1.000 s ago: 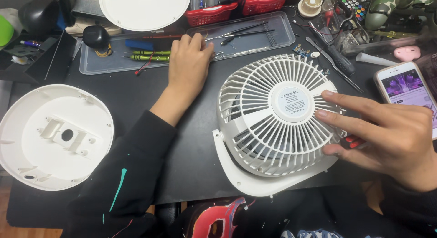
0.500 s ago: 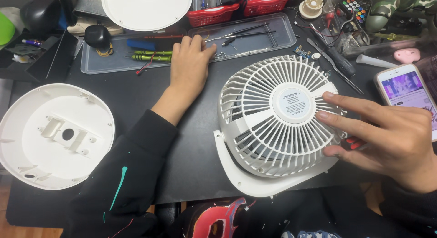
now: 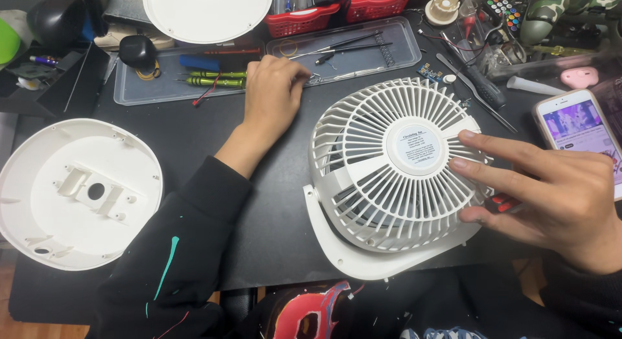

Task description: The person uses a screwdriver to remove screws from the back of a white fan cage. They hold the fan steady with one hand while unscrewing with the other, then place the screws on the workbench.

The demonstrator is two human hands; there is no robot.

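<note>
The white fan (image 3: 395, 177) lies on the black mat (image 3: 272, 203), a little right of the middle and near to me, with its round grille facing up and its curved stand at the near side. My right hand (image 3: 551, 196) is at the right side of the fan. Its fingers (image 3: 492, 144) are stretched and spread, and the tips rest on the grille beside the round middle cap with a label. My thumb is lower, at the right edge of the grille. Under this hand I see something red, but I cannot tell what it is or if I hold it.

My left hand (image 3: 272, 96) lies flat on the mat, left and far from the fan, not touching it. Its fingers are loosely bent and hold nothing; the tips reach the edge of a clear plastic tray (image 3: 389, 57). In this tray there are thin metal tools. In the tray (image 3: 139, 93) left of it lie green screwdrivers (image 3: 214, 78).

At the far left side of the mat lies a round white shell (image 3: 71, 196), with its inside turned up. Another white round cover (image 3: 207, 11) is at the far edge, and beside it two red baskets (image 3: 343, 11). At the right, well apart from the fan, lies a phone (image 3: 580, 135) with a lit screen, and farther a black screwdriver (image 3: 483, 86).
</note>
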